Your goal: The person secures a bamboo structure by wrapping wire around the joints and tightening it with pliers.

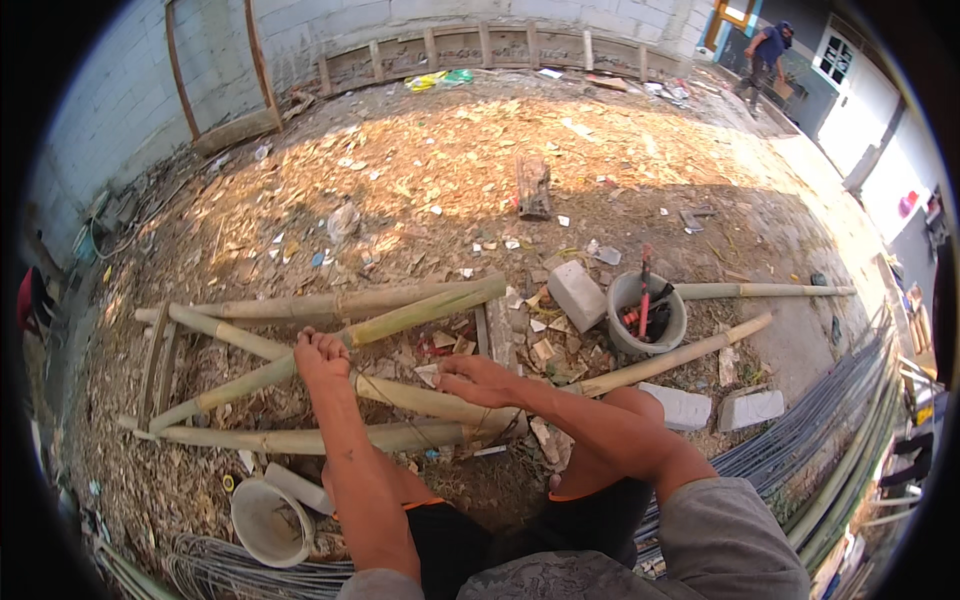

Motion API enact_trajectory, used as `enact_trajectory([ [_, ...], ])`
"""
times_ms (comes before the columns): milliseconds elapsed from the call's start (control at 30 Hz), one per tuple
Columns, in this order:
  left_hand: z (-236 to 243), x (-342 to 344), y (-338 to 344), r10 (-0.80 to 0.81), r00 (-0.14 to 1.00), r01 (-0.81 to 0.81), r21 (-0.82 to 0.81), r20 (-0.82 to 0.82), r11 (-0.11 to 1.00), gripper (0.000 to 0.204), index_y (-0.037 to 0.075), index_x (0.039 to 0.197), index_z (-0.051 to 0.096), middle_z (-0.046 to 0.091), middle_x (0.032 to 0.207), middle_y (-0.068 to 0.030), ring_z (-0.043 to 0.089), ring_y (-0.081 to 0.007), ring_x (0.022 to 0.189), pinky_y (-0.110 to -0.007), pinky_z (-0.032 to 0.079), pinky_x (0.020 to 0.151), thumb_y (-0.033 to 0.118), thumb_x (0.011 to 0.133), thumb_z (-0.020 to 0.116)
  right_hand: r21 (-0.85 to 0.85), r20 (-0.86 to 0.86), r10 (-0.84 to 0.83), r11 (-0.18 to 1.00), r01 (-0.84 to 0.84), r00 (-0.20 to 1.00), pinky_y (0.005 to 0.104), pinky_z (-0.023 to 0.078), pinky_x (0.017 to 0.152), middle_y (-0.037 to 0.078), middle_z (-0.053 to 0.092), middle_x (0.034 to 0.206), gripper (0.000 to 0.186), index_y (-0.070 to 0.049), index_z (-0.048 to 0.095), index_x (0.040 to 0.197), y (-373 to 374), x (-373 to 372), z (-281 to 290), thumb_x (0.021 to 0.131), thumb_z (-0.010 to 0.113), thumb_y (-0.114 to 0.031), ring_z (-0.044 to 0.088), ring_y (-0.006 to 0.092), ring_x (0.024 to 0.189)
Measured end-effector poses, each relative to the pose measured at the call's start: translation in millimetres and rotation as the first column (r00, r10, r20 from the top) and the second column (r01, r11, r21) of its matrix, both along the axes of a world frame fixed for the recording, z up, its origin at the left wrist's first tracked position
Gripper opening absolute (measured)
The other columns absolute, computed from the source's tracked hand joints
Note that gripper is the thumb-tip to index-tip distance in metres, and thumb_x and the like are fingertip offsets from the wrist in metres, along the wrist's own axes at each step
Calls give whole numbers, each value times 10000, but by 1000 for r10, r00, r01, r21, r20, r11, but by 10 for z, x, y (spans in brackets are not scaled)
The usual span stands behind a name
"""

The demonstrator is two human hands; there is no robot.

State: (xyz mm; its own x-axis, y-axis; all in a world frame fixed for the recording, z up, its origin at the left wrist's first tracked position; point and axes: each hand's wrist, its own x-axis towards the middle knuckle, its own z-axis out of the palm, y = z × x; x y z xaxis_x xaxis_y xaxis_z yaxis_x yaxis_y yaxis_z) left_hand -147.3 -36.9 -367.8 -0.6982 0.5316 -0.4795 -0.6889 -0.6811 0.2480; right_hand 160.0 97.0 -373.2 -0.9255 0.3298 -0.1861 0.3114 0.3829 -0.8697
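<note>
My left hand (pixel 322 355) is closed at the crossing of the green bamboo pole (pixel 408 312) and a yellowish pole (pixel 410 398); what is in its grip is too small to make out. A thin dark wire (pixel 385 393) hangs below it across the lower pole. My right hand (pixel 470 378), to the right, has curled fingers just above the yellowish pole; what they pinch is unclear. More poles (pixel 370 438) form a long frame on the ground, with short wooden crosspieces (pixel 158 365) at the left end.
A bucket of tools (pixel 620 305) and pale blocks (pixel 575 295) lie right of the frame. An empty bucket (pixel 260 520) sits lower left. Bundled rods (pixel 780 440) lie at right. A wood chunk (pixel 532 188) lies ahead. A co-worker (pixel 765 55) is by the doorway; another person (pixel 32 300) is at far left.
</note>
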Motion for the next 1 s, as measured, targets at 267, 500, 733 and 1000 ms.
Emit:
enact_trajectory([
  [267, 368, 372, 133, 73, 997, -75, -61, -35, 995, 332, 137, 893, 486, 282, 623, 54, 199, -89, 457, -281, 151, 411, 344, 1149, 441, 46, 343, 148, 984, -174, 927, 472, 533, 1050, 270, 705, 1266, 1396, -33, 380, 1623, -679, -156, 158, 606, 802, -891, 685, 406, 1217],
  [500, 513, 430, 12, 186, 980, -189, -51, -69, 981, 306, 111, 927, 522, 290, 608, 54, 194, -84, 452, -279, 147, 406, 310, 1142, 437, 103, 288, 74, 989, -108, 955, 482, 511, 1065, 259, 697, 1290, 1359, 22, 421, 1566, -927, -372, 182, 634, 763, -906, 677, 423, 1223],
  [733, 773, 671, 328, 120, 940, -193, -207, -320, 959, 334, 109, 999, 496, 316, 679, 44, 223, -88, 503, -281, 196, 431, 403, 1149, 444, 186, -15, -162, 969, 162, 987, 547, 535, 874, 216, 742, 816, 589, 0, 520, 1344, -850, -403, 21, 933, 692, -384, 740, 430, 807],
  [1000, 389, 236, 80, 37, 891, -291, -507, -453, 811, 379, 99, 972, 509, 355, 710, 24, 306, -105, 544, -294, 248, 445, 442, 1135, 494, 549, -229, -113, 805, 224, 967, 560, 552, 752, 228, 705, 862, 319, 1, 541, 1226, -394, -125, 34, 927, 621, -77, 708, 442, 840],
])
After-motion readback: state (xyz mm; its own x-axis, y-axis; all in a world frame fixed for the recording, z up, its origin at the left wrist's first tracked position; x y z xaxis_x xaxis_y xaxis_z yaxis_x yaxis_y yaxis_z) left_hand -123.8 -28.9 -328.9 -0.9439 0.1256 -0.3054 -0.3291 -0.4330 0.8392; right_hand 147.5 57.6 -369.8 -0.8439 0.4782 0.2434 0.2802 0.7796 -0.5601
